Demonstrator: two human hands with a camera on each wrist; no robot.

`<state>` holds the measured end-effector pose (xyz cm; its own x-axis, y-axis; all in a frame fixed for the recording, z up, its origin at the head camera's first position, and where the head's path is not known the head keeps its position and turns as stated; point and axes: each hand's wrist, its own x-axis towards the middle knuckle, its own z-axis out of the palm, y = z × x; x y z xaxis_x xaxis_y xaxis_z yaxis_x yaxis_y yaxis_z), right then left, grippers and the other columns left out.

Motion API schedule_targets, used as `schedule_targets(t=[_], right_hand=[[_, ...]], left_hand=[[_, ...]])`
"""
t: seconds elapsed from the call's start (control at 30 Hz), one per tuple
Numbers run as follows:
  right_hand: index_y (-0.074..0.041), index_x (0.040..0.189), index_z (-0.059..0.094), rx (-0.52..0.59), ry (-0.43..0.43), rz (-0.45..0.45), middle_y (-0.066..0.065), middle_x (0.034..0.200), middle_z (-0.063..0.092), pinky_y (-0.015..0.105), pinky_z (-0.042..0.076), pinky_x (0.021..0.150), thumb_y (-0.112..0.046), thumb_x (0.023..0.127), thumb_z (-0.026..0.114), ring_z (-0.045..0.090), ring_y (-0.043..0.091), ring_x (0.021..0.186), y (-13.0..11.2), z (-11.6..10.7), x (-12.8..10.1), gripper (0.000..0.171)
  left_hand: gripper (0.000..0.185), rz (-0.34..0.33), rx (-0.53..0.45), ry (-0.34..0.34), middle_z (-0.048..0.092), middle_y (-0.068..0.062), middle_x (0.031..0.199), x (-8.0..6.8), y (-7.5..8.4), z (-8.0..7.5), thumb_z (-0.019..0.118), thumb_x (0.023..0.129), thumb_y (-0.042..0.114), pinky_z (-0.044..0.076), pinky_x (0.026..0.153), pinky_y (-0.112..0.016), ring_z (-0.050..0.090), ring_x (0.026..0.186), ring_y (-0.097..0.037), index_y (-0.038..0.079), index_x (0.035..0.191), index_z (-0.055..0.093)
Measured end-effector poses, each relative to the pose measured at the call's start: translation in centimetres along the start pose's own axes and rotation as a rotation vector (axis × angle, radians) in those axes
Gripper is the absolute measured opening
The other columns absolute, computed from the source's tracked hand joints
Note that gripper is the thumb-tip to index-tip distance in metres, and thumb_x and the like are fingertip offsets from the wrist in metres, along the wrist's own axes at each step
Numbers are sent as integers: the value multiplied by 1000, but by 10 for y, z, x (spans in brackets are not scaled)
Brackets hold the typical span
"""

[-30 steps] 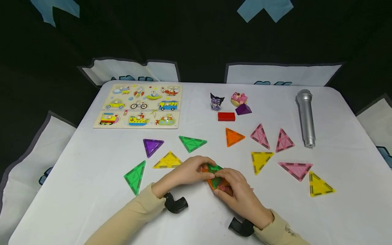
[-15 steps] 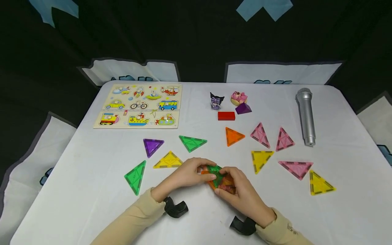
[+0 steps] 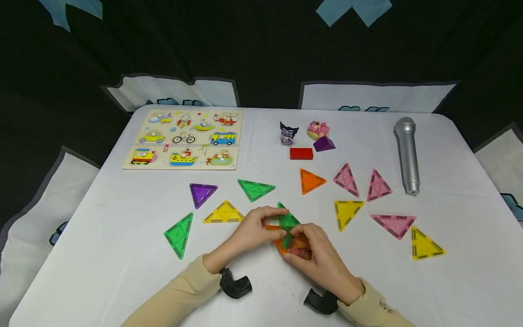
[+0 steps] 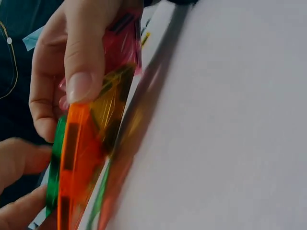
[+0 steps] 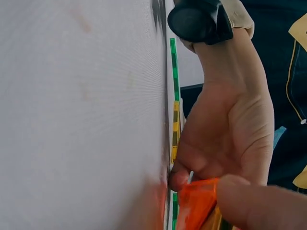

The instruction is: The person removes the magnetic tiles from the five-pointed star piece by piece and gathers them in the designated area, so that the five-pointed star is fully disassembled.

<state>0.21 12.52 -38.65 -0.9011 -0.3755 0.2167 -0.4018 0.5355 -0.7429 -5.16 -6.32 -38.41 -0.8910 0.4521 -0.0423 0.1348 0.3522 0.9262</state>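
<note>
Near the table's front edge, the right hand [image 3: 323, 263] and left hand [image 3: 253, 231] are both pinching a small cluster of orange tiles [image 3: 296, 245], tilting a green triangle tile [image 3: 287, 221] upright. These thin, stiff, light plastic pieces are probably gripping best by their edges. Beyond them, a yellow triangle [image 3: 224, 212] is lying flat.

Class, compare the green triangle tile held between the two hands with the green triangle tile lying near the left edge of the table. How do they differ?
The held green tile is tilted up off the table; the left green tile lies flat. The held one is pinched by the left hand and right hand against an orange tile; the left one lies alone, untouched. Fingers partly hide the held one; the other shows fully. Both are see-through green triangles.
</note>
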Motion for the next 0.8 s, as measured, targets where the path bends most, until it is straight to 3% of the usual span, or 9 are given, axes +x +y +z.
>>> schedule_targets(t=[0.1, 0.2, 0.27, 0.5, 0.63, 0.73, 0.8], right_hand=[[-11, 100, 53, 8, 11, -14, -5, 98, 51, 34, 41, 77, -18, 72, 77, 45, 15, 96, 0, -1, 1, 38], [-13, 95, 55, 30, 23, -18, -8, 95, 51, 29, 42, 72, -17, 74, 76, 46, 11, 89, 0, -3, 2, 30], [-14, 94, 57, 47, 26, -20, -9, 95, 52, 27, 43, 70, -18, 75, 75, 47, 9, 86, 0, -4, 3, 27], [-15, 93, 58, 112, -7, -38, -9, 93, 52, 23, 46, 68, -17, 76, 73, 48, 8, 84, -2, -5, 2, 23], [-16, 93, 57, 105, -15, -33, -9, 95, 52, 24, 46, 70, -18, 76, 73, 48, 8, 87, -2, -6, 2, 23], [-17, 93, 57, 88, -15, -29, -10, 95, 51, 25, 45, 72, -19, 76, 74, 48, 8, 88, -2, -7, 2, 24], [-17, 93, 57, 82, -21, -32, -10, 95, 51, 26, 44, 72, -18, 75, 74, 47, 8, 88, -2, -7, 1, 25]], left_hand=[[40, -36, -137, 30, 53, -9, 62, -1, 2, 2, 63, 76, -3, 33, 49, -18, 42, 53, -8, -2, 116, 58], [39, -61, -218, 56, 49, -14, 52, -1, 1, 4, 59, 76, -9, 29, 46, -18, 35, 44, -5, -5, 115, 57], [37, -70, -237, 77, 51, -18, 53, -1, 0, 3, 60, 77, -8, 30, 47, -18, 35, 44, -6, -5, 114, 58], [37, -80, -298, 180, 53, -8, 65, 5, -7, 0, 65, 76, -7, 33, 49, -16, 40, 52, -7, -6, 112, 59], [39, -95, -292, 141, 57, -10, 75, 5, -7, 1, 64, 77, -8, 36, 49, -16, 46, 57, -7, -7, 115, 56], [39, -114, -285, 108, 60, -16, 74, 4, -6, 3, 63, 79, -7, 36, 46, -17, 47, 53, -8, -6, 117, 54], [40, -117, -276, 104, 61, -17, 86, 4, -6, 4, 62, 80, -5, 37, 45, -18, 48, 49, -8, -4, 119, 53]])
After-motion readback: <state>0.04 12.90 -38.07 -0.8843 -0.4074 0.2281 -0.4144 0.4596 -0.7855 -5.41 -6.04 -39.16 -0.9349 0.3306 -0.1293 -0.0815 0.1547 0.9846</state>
